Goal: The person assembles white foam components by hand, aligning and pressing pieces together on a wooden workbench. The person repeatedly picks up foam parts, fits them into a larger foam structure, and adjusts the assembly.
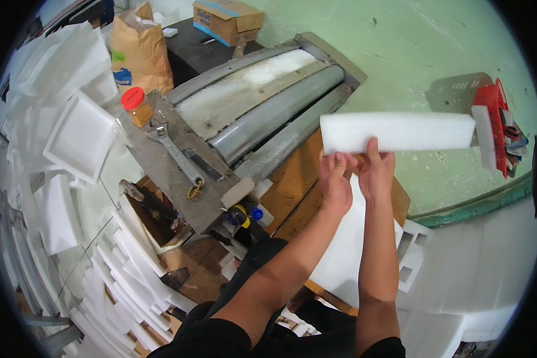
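Note:
A long white foam block (411, 131) is held up level in front of the green wall. My left hand (337, 182) grips its lower edge near the left end, fingers closed under it. Right beside it, my right hand (377, 173) pinches the same edge with a digit raised against the front face. Below my forearms lies a white foam sheet (340, 256) on a wooden table (292, 182). To the left of the block stands a grey metal machine with a long roller (280, 110) and white foam residue on its bed.
An adjustable wrench (176, 152) and a red-lidded jar (138, 107) rest on the machine's side. White foam pieces (80, 137) crowd the left floor. A red basket (496, 128) of tools hangs at right. Behind are a paper sack (140, 53) and a cardboard box (228, 21).

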Available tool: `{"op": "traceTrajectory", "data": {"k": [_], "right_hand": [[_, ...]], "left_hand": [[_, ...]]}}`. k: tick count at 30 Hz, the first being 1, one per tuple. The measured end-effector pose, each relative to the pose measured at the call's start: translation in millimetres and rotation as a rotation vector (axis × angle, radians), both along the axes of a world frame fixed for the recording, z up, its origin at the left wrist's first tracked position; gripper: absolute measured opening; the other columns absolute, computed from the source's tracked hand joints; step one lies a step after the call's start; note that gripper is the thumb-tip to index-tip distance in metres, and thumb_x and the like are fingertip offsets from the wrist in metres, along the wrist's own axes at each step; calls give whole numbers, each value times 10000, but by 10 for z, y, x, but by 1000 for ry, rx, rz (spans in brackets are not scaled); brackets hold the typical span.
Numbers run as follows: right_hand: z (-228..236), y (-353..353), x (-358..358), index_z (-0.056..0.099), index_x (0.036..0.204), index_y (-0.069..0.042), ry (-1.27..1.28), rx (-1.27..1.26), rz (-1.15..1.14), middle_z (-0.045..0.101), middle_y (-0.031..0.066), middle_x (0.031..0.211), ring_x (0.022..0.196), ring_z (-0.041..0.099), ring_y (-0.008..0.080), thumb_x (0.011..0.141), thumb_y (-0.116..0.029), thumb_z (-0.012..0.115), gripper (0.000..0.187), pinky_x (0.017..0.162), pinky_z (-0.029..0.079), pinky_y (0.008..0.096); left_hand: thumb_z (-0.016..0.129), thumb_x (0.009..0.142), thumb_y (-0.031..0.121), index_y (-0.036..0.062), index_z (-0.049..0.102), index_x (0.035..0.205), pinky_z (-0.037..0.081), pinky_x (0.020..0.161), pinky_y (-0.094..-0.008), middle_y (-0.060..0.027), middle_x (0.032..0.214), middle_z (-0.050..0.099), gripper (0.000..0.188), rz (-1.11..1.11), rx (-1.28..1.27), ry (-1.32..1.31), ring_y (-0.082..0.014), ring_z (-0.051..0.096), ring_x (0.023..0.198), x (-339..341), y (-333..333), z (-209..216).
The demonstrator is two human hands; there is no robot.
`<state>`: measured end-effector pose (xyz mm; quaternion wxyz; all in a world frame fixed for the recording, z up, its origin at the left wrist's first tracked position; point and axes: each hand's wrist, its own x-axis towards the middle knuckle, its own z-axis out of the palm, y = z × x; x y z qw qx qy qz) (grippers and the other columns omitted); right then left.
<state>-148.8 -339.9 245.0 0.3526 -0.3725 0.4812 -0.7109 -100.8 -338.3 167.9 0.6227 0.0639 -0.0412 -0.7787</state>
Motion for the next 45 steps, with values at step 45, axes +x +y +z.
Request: {"op": "traceTrajectory", "data": {"k": [45], "right_hand": [[364,-58,-546,528,1303,10,-404,-45,202,648,162,1210,1056,708,261,1053,-389,585,474,857,655,380]], "left_hand": [[636,937,217,48,639,1356,450,1043,-668,-169,1465,583,452,-788,-943,-2337,-400,561,1341,-298,842,-944]]}}
